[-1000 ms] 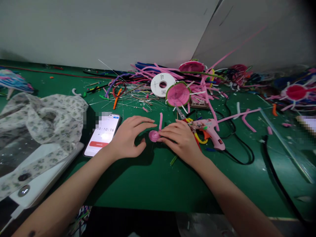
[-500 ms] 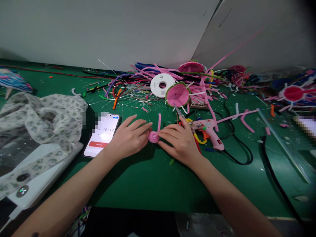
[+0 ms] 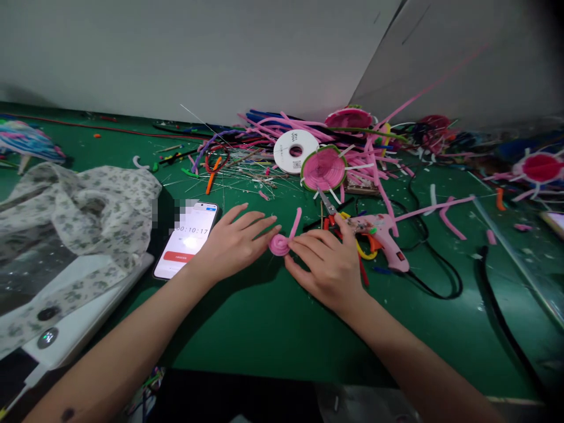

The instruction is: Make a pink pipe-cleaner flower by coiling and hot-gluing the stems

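Observation:
A small pink pipe-cleaner coil (image 3: 279,244) lies on the green table (image 3: 264,317), its loose tail sticking up and to the right. My left hand (image 3: 233,244) rests flat beside it, fingertips touching the coil's left edge. My right hand (image 3: 326,261) pinches the coil from the right side with fingers pointing left. Both forearms reach in from the bottom of the view.
A phone (image 3: 187,239) showing a timer lies left of my left hand. A pink glue gun (image 3: 381,235) with a black cord and scissors (image 3: 328,205) sit right of my right hand. Behind are a pink woven disc (image 3: 323,169), white tape roll (image 3: 295,150), piled pipe cleaners; floral cloth (image 3: 79,211) at left.
The coil's tail has swung from upright to leaning right as my fingers turned the coil. My left fingers closed in against the coil. The view shifted slightly.

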A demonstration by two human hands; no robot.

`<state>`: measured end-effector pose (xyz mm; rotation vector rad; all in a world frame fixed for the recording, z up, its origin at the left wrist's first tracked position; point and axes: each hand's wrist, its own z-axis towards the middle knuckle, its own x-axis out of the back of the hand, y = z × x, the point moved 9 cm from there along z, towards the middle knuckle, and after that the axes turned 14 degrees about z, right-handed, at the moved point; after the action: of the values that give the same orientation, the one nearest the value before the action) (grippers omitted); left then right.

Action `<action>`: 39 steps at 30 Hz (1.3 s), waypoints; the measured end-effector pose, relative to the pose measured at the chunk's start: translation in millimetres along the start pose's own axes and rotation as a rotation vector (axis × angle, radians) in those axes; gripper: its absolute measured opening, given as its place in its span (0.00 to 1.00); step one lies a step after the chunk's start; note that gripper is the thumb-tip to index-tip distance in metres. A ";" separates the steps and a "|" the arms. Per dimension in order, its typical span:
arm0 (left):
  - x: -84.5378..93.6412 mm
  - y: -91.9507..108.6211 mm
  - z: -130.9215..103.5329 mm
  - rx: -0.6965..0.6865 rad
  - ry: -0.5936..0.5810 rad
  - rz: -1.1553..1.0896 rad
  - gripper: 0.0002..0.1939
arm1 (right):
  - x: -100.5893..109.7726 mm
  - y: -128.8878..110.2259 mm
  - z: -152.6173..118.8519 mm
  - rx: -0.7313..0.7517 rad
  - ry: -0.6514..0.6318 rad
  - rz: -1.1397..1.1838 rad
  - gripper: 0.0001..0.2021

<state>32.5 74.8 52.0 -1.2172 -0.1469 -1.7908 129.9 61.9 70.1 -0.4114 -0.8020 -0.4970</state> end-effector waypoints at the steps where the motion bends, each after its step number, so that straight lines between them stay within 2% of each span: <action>1: -2.1 -0.7 -0.6 0.001 -0.009 -0.002 0.13 | -1.0 -2.9 -0.4 0.003 -0.007 -0.023 0.04; 5: -5.6 -0.9 -1.9 -0.014 -0.027 -0.002 0.12 | -2.6 -12.1 -2.3 0.033 -0.006 -0.108 0.05; 9: -4.0 -2.2 -2.0 -0.027 -0.057 -0.038 0.13 | -3.8 -11.7 -3.8 0.021 0.001 -0.109 0.05; 16: -1.7 -10.7 0.6 0.052 -0.162 -0.248 0.23 | -7.7 -7.8 -4.5 0.005 -0.013 -0.059 0.06; 22: -5.2 -13.0 -0.1 0.067 -0.216 -0.367 0.26 | -7.0 -9.3 -3.1 0.024 -0.008 -0.084 0.07; 26: -1.5 -17.7 1.1 0.118 -0.178 -0.431 0.23 | -5.2 -10.4 -2.9 0.037 -0.006 -0.099 0.07; 29: -5.4 -15.5 2.1 0.165 -0.206 -0.438 0.23 | -5.6 -10.6 -3.2 0.041 -0.025 -0.095 0.08; 33: -13.5 -1.9 2.9 0.116 -0.271 -0.454 0.21 | -3.5 -11.1 -2.5 0.042 -0.020 -0.100 0.08; 39: -14.9 2.8 2.9 0.102 -0.267 -0.533 0.19 | -2.1 -21.5 -7.5 0.060 -0.040 -0.188 0.09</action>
<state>37.6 84.1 40.9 -1.4281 -0.7688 -2.0228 120.8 41.1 67.3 -0.2925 -0.8970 -0.6398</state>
